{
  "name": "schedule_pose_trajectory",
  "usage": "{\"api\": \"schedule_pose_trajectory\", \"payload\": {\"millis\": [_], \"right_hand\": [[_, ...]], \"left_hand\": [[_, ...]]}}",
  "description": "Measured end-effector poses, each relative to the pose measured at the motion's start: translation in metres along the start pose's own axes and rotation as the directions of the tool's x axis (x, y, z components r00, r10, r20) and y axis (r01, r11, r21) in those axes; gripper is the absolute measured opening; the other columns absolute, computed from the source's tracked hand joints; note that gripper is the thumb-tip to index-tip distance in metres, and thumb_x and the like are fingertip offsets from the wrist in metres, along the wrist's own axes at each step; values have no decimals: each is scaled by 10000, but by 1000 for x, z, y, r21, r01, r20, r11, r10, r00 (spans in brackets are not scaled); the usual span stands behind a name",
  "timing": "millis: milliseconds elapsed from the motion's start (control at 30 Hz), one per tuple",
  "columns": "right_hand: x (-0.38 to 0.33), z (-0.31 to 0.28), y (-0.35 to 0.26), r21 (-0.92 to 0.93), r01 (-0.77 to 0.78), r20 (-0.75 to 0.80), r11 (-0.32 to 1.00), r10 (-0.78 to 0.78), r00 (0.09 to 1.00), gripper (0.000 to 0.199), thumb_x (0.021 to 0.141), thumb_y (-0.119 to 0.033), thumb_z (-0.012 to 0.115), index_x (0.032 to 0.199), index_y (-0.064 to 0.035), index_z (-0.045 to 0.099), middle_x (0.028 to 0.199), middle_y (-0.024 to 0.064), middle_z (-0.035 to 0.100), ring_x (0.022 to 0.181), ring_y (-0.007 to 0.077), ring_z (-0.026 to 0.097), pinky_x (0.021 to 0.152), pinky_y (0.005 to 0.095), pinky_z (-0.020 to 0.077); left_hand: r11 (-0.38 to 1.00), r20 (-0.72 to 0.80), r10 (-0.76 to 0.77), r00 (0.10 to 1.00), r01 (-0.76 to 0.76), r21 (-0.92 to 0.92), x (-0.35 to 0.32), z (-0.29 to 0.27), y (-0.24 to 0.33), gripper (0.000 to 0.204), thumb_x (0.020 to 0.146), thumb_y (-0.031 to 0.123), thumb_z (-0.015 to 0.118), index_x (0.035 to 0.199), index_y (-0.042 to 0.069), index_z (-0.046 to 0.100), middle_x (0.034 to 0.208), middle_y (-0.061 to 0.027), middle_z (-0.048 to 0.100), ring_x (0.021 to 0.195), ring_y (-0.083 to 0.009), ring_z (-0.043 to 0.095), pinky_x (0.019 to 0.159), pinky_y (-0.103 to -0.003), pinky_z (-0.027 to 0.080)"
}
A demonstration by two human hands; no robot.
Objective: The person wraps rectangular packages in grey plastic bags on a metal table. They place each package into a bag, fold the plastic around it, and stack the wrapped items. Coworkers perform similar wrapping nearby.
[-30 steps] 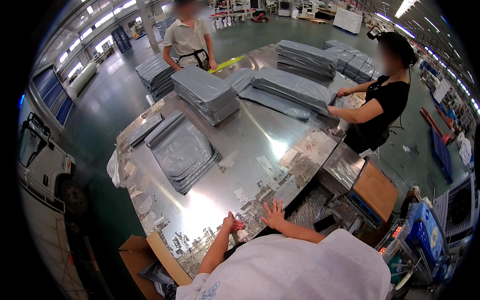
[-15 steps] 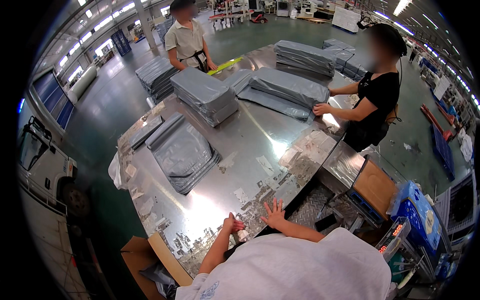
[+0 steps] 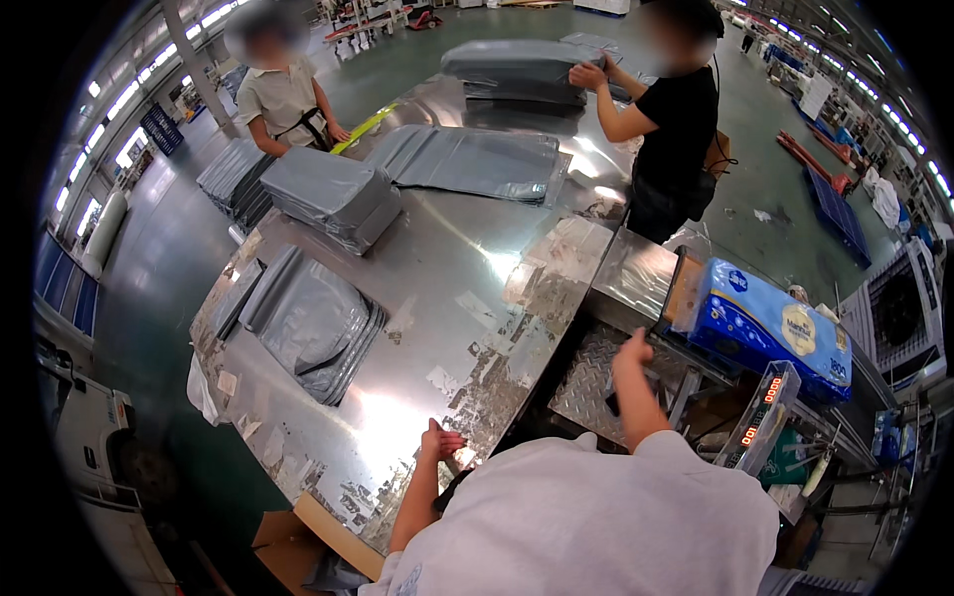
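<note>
My left hand (image 3: 444, 440) rests at the near edge of the metal-topped table (image 3: 427, 298), fingers stretched out and holding nothing. My right hand (image 3: 634, 350) is out to the right, above the diamond-patterned metal plate (image 3: 586, 382) and beside a shiny metal box (image 3: 636, 273). Its fingers are foreshortened, so their pose is unclear. Left of centre on the table lies a fanned stack of grey plastic bags (image 3: 310, 323). Behind it stands a taller block of grey bags (image 3: 323, 189), with more bags lying flat (image 3: 487, 164) to its right.
A co-worker in black (image 3: 676, 119) grips a thick grey bag stack (image 3: 517, 65) at the far right. Another in a light shirt (image 3: 283, 104) stands behind a yellow-green strip (image 3: 363, 129). Right of me are a blue package (image 3: 765, 323) and red-digit display (image 3: 760, 412); a cardboard box (image 3: 288, 541) is lower left.
My right hand has left the table edge and moved right, over the metal plate. The co-worker in black has shifted a thick bag stack back onto another. My view has turned right.
</note>
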State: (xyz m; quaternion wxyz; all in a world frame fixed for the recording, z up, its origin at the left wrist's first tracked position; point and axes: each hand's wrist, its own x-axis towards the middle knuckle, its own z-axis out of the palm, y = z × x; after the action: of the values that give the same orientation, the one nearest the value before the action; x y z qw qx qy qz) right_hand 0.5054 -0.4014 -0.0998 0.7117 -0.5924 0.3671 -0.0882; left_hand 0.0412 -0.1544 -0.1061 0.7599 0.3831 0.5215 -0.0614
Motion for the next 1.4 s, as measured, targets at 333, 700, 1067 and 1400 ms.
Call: {"api": "schedule_pose_trajectory", "payload": {"millis": [333, 700, 1067, 1400], "right_hand": [[23, 49, -65, -31, -695, 555, 718, 591, 586, 160, 867, -261, 471, 815, -122, 533, 662, -61, 537, 456, 31, 444, 328, 144, 232], [-306, 64, -30, -473, -825, 605, 309, 795, -49, 153, 868, -182, 454, 739, -108, 489, 546, -49, 411, 403, 27, 390, 304, 152, 225], [-669, 84, -57, -891, -185, 391, 415, 494, -777, 210, 823, -207, 550, 966, -60, 505, 705, 1, 524, 610, 81, 481, 484, 170, 362], [-388, 157, 69, 54, 993, 997, 107, 48, -59, 602, 780, -502, 458, 1138, -18, 481, 1147, 213, 474, 1062, 316, 460, 892, 368, 350]], "left_hand": [[990, -24, 8, 1000, -12, -139, -11, -10, -10, 818, 813, 626, 164, 784, -80, 577, 683, -179, 621, 501, -241, 596, 406, -263, 407], [958, -91, 217, 972, -230, -173, -34, 5, -43, 586, 879, 463, 231, 836, -13, 570, 701, -124, 632, 564, -181, 617, 458, -237, 438], [928, -116, 263, 958, -284, -243, -30, 16, -59, 442, 866, 410, 345, 931, 24, 550, 783, -77, 628, 635, -161, 604, 508, -238, 432], [765, -502, 452, 737, -610, -206, -44, 4, -26, 488, 852, 337, 458, 1215, 20, 385, 1092, -108, 491, 1004, -186, 468, 833, -287, 374]]}}
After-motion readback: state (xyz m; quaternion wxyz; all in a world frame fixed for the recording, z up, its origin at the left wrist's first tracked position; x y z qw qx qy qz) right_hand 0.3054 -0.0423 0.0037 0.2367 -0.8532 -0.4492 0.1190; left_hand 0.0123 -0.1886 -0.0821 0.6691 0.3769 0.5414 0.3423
